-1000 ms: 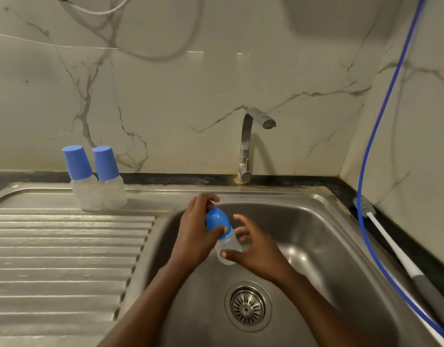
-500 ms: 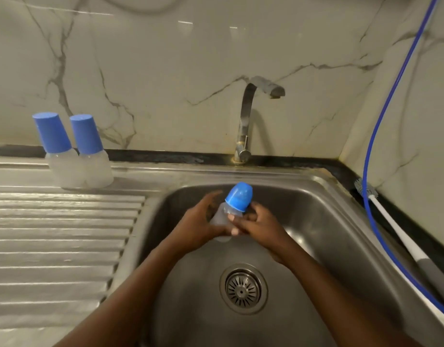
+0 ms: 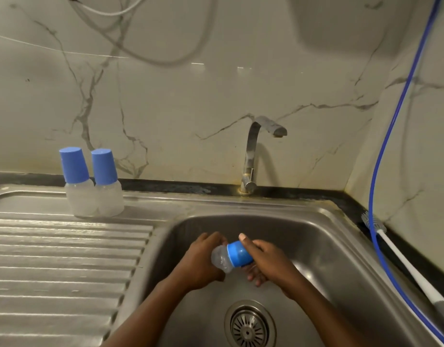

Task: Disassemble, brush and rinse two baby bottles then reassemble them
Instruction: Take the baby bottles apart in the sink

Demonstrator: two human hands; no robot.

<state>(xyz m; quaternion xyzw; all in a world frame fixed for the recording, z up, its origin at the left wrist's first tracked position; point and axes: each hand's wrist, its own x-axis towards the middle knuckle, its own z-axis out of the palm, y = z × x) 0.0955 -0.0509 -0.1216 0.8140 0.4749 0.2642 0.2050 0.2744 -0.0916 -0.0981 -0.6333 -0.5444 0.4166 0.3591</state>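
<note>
Over the steel sink basin I hold a small clear baby bottle lying on its side, its blue cap pointing right. My left hand grips the clear body. My right hand wraps the blue cap, thumb on top. Two more clear bottles with tall blue caps stand upright side by side on the drainboard by the wall, the left bottle touching the right bottle. A bottle brush with a white handle lies on the dark counter at right.
The tap stands behind the basin, with no water running. The drain strainer sits in the basin floor below my hands. A ribbed drainboard fills the left. A blue hose hangs down the right wall.
The bottle has tipped from cap-up to lying sideways with the cap pointing right. My right hand has closed around the cap. The camera view has tilted upward.
</note>
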